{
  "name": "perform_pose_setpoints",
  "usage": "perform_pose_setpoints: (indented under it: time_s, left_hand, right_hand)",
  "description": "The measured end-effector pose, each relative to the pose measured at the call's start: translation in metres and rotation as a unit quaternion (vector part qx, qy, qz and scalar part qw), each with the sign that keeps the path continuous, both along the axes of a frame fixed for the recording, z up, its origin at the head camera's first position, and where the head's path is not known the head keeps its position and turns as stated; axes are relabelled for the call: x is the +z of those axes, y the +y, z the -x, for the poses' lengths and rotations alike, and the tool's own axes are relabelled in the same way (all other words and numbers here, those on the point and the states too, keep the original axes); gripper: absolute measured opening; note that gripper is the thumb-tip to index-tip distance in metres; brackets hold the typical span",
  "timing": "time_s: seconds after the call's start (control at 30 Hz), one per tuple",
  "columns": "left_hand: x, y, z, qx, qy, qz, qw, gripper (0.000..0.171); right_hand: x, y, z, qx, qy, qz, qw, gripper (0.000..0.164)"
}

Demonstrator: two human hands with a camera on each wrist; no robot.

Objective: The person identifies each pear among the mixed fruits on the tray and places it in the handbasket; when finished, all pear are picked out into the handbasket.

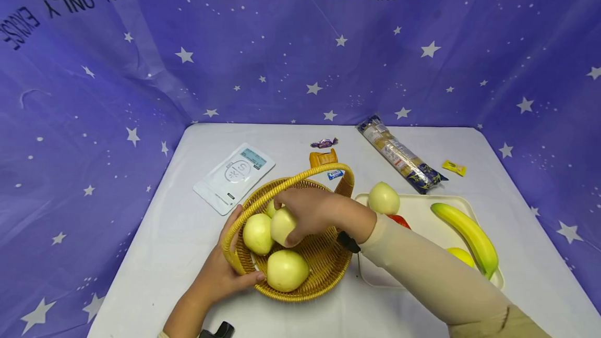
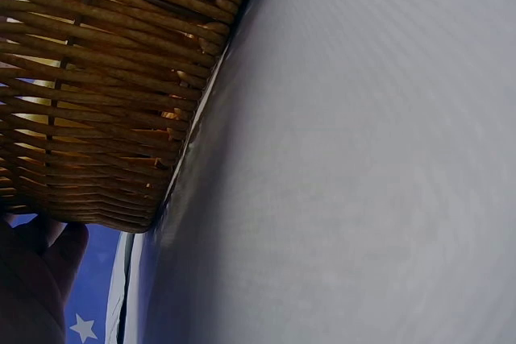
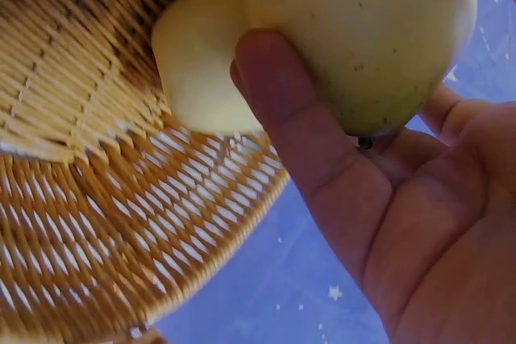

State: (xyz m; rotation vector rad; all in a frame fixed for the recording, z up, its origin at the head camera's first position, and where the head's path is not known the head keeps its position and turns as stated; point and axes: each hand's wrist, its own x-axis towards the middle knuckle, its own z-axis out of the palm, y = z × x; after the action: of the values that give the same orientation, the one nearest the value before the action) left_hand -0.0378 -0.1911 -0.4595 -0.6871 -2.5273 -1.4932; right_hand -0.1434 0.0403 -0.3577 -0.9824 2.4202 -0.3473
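Note:
A wicker basket (image 1: pixel 324 260) with an arched handle stands at the front of the table. My left hand (image 1: pixel 223 275) grips its left side, thumb over the rim and fingers along the outside near the handle's foot. My right hand (image 1: pixel 307 213) reaches in under the handle and holds a round pale yellow-green pear (image 3: pixel 363 38) between thumb and fingers. Close beside it in the basket lie more pears: one at the left (image 1: pixel 257 233), one at the front (image 1: pixel 287 270) and one partly hidden behind. The left wrist view shows the basket's woven outer wall (image 2: pixel 105 94).
To the right, partly behind my right forearm, lies a cream tray (image 1: pixel 422 202) with another pear (image 1: pixel 383 198), a banana (image 1: pixel 467 236), a yellow fruit (image 1: pixel 461 256) and something red. Behind are a white electronic scale (image 1: pixel 235 177), a long packet (image 1: pixel 399 153) and several small wrapped sweets.

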Motion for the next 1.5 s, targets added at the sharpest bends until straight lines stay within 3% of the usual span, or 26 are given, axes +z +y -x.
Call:
perform_pose_setpoints:
  time_s: [0.17, 0.4, 0.73, 0.9, 1.13, 1.33, 1.5]
  left_hand:
    - [0.001, 0.001, 0.000, 0.000, -0.004, -0.001, 1.0000, 0.136]
    - [0.001, 0.001, 0.001, -0.002, -0.004, -0.006, 1.0000, 0.136]
    - [0.002, 0.001, 0.001, -0.003, -0.008, -0.011, 0.9999, 0.135]
    - [0.002, 0.000, 0.001, 0.000, 0.000, 0.000, 1.0000, 0.135]
    - [0.001, 0.000, 0.001, -0.006, 0.005, -0.005, 1.0000, 0.134]
    - [0.001, 0.001, 0.001, -0.010, 0.006, -0.004, 0.9999, 0.134]
    - [0.002, 0.001, 0.000, -0.005, 0.013, -0.001, 0.9999, 0.134]
  right_hand:
    - [-0.008, -0.005, -0.007, 0.025, 0.041, -0.036, 0.998, 0.068]
    - [-0.018, -0.010, -0.015, 0.040, 0.103, -0.100, 0.989, 0.082]
    - [-0.018, -0.005, -0.017, 0.036, 0.083, -0.088, 0.992, 0.061]
    - [-0.022, -0.007, -0.018, 0.049, 0.111, -0.086, 0.989, 0.063]
    - [-0.021, -0.001, -0.020, 0.037, 0.115, -0.090, 0.989, 0.068]
    - [0.010, 0.039, -0.037, 0.040, 0.113, 0.000, 0.993, 0.065]
    - [0.041, 0.092, -0.046, 0.046, 0.032, 0.116, 0.992, 0.056]
